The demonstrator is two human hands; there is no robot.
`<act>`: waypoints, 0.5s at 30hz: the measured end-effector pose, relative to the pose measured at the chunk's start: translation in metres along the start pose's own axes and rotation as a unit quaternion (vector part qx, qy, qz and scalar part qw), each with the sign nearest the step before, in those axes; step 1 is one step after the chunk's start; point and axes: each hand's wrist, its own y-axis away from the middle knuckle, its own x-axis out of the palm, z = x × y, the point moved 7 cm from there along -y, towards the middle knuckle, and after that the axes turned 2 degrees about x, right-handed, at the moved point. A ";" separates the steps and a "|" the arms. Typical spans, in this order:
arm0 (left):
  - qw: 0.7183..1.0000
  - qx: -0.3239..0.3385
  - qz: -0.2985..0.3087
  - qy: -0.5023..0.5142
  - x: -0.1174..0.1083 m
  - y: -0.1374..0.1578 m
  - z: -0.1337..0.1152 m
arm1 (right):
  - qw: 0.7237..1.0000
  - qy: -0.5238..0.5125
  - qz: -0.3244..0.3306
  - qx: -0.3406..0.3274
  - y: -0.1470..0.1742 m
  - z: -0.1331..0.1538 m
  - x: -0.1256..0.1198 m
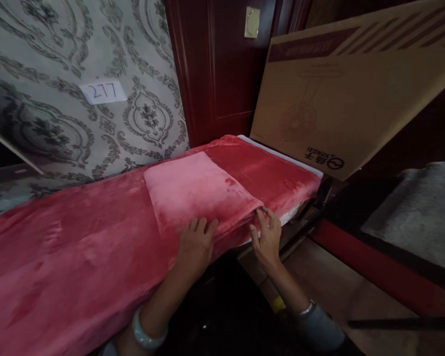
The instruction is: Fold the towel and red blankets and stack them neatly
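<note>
A square pink plush cushion (196, 188) lies flat on a long red plush cover (96, 237). On the cushion's near edge rests my left hand (197, 242), with bent fingers on the fabric and the thumb apart from them. My right hand (267, 240) is at the cushion's near right corner, where its fingertips take hold of the edge; the thumb sits lower, partly apart. Under that corner the fabric is creased and shadowed. A bracelet shows on each wrist.
Behind the cover stand a patterned wall with a paper label (103, 91) marked 277 and a dark red panel (232, 64). A large cardboard box (341, 99) leans at the back right. Grey fluffy fabric (419, 212) and a red strip (374, 272) lie to the right.
</note>
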 end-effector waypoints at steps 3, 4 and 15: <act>0.993 -0.028 -0.093 0.070 -0.021 0.021 0.012 | 0.995 -0.077 -0.019 0.052 -0.017 -0.017 -0.010; 0.984 -0.064 -0.131 0.103 -0.029 0.031 0.022 | 0.992 -0.101 -0.018 0.073 -0.025 -0.023 -0.011; 0.554 -0.456 -0.164 0.677 -0.001 0.091 0.092 | 0.889 -0.269 0.268 0.256 -0.075 -0.066 0.052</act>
